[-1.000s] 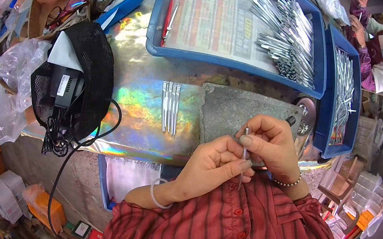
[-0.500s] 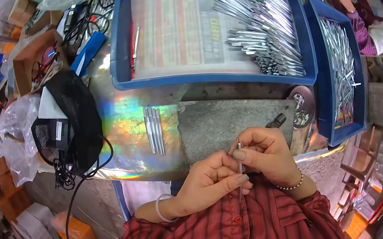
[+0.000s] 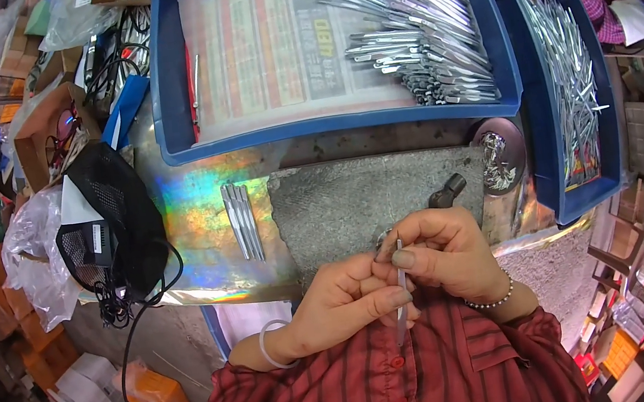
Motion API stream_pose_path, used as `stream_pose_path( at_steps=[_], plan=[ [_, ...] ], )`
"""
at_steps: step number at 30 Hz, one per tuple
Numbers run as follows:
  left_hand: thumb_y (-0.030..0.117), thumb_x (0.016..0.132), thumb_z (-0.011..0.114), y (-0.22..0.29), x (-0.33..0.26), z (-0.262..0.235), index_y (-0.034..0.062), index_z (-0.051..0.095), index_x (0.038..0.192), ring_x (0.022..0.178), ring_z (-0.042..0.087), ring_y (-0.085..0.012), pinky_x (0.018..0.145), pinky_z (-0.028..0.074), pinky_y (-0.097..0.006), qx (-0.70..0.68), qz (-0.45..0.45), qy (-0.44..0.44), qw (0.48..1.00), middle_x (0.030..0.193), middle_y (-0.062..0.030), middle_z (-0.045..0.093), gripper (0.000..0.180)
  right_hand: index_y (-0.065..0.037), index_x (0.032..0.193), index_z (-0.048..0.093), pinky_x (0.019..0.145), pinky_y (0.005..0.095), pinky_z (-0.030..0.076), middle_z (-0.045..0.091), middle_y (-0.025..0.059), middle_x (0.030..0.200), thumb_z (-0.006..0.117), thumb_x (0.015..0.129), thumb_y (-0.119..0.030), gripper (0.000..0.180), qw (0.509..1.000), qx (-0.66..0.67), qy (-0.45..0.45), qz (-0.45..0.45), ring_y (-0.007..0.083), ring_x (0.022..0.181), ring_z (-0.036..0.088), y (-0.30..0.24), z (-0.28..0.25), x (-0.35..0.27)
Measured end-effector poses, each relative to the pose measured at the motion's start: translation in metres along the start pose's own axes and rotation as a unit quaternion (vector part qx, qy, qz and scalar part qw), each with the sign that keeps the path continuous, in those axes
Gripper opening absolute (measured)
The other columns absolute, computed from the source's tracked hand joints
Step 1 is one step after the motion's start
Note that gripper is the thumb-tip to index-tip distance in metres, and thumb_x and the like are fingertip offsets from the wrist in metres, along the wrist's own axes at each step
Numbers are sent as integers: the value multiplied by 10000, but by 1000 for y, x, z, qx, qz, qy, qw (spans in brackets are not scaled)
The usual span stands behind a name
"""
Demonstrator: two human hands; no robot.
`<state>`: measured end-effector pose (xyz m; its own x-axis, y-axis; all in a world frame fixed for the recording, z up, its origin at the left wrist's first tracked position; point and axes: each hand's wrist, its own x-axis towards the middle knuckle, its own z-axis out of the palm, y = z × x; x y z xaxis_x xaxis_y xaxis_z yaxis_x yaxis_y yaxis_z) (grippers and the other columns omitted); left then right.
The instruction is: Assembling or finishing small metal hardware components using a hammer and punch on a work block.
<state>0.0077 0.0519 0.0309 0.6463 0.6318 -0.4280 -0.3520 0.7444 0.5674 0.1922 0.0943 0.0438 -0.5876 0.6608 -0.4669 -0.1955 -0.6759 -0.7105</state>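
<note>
Wearing a red striped shirt, ribbed cloth with red buttons, filling the 6 o'clock edge. Meeting just above it: left hand curled, thumb and forefinger pinching the lower part of a thin flat metal strip; right hand closed around the strip's upper end, thumb pressing on it. Standing nearly upright between both hands, near centre, slightly toward 6 o'clock. Showing a pale band on the left wrist and a bead bracelet on the right.

Lying beyond the hands at centre: a rough grey slab, stone-like and rectangular, on the desk, whose surface is shining with rainbow foil. Resting at the slab's 3 o'clock corner: a small dark tool head. Lying just at 9 o'clock of the slab: a neat row of slim metal strips, parallel and touching.

Sitting toward 9 o'clock: a black mesh pouch with tangled black cable.

Standing at 12 o'clock: a large blue plastic tray lined with printed paper, heaped at its right with shiny metal pieces. Standing at 2 o'clock: a second blue tray, narrower, crammed with similar silvery pieces.
</note>
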Motion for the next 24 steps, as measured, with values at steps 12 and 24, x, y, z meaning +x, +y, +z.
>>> stream_pose_path(
  at_steps=[12, 24],
  plan=[
    [-2, 852, 553, 0, 0, 4, -12, 497, 959, 750, 637, -172, 667, 511, -266, -7, 5, -5, 1000, 801, -105, 629, 121, 50, 958, 584, 546, 174, 390, 590, 43, 768, 552, 866, -73, 157, 999, 35, 6, 3, 48, 638, 499, 2, 4, -3],
    [13, 883, 508, -3, -8, 3, -28, 512, 992, 754, 635, -177, 679, 509, -274, 1, -12, 5, 1000, 828, -123, 636, 117, 19, 867, 569, 511, 174, 427, 603, 60, 761, 605, 823, -42, 83, 999, 28, 33, -1, 63, 579, 538, 14, 8, -3]
  ],
)
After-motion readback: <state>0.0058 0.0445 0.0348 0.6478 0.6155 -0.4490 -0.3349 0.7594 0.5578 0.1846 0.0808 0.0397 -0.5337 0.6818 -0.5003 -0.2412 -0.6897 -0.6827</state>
